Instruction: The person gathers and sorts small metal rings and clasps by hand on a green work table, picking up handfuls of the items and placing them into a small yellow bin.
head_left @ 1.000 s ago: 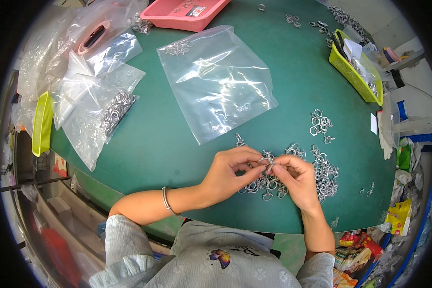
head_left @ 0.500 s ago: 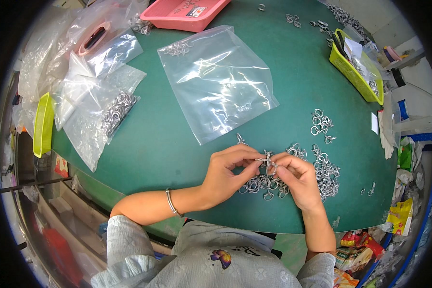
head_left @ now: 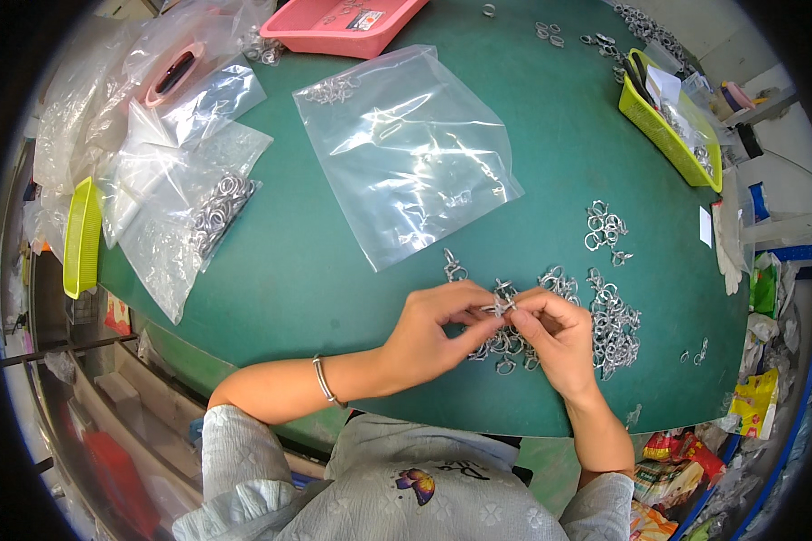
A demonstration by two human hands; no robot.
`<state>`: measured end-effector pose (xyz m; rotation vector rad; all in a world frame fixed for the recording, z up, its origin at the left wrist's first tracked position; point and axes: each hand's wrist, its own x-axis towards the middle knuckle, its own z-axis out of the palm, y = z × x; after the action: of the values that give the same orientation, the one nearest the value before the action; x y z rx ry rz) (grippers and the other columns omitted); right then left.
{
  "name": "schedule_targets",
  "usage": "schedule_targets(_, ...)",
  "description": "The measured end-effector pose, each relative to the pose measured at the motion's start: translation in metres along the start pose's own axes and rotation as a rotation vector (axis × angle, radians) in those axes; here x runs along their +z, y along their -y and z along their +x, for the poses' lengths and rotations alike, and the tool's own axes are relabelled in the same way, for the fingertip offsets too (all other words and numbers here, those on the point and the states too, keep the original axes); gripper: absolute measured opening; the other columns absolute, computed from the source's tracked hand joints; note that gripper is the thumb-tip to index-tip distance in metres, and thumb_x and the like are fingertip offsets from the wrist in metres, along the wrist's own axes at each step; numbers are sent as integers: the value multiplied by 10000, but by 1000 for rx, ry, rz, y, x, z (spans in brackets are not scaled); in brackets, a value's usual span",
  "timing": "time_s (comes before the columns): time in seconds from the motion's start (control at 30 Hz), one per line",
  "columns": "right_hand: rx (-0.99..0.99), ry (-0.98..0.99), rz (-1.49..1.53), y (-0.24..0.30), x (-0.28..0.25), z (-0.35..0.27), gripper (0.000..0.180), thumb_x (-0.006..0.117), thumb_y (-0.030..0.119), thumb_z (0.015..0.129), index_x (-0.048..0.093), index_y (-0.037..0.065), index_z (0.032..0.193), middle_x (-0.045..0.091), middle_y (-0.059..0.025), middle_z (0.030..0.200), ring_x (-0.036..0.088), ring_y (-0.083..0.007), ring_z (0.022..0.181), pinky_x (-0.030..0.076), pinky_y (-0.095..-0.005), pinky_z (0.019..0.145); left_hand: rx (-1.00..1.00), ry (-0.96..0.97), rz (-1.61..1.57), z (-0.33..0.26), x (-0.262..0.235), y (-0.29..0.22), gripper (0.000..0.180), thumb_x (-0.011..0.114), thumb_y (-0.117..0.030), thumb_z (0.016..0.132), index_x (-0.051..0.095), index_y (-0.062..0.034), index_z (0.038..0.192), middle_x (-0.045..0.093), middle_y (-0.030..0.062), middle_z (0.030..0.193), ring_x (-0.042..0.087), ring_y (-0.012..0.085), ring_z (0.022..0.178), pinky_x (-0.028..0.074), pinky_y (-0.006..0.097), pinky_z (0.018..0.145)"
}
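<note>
My left hand (head_left: 431, 335) and my right hand (head_left: 561, 341) meet near the table's front edge. Both are closed in a pinch on a small silver metal ring piece (head_left: 499, 307), whose finer shape is partly covered by my fingertips. Beneath and between the hands lies a pile of silver metal rings (head_left: 507, 345), partly hidden. More rings (head_left: 614, 325) are heaped just right of my right hand. A few single rings (head_left: 455, 265) lie beyond my left hand.
A clear plastic bag (head_left: 410, 162) lies flat mid-table, with some rings at its far corner. At left are plastic bags, one filled with rings (head_left: 218, 209). A pink tray (head_left: 343, 41) stands at the back, a yellow-green basket (head_left: 663, 135) at right. Another ring cluster (head_left: 604, 225) lies nearer.
My fingers have shifted slightly around the ring piece, which has turned between them. The hands stay in nearly the same place, and the table's other things have not moved.
</note>
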<state>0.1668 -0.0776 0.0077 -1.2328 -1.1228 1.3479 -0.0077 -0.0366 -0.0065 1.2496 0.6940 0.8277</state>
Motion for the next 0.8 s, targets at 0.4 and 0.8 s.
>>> schedule_targets(0.4,-228,112,-1072,24,-39,11,221,718,16,615,646,56,820,531,-87,1085,466,-269,1021,373,-354,841,-326,131,-473,14,-15,-1,227,454,1,892,536,35,1101,599,129,963,605,154,774,517,276,702)
schedule_targets(0.8,73,19,-158,7,-36,11,106,584,-42,806,591,4,901,617,-9,789,536,-31,695,410,-174,586,-321,275,-644,12,-18,9,556,327,175,605,508,55,1116,541,117,928,456,119,653,370,225,543)
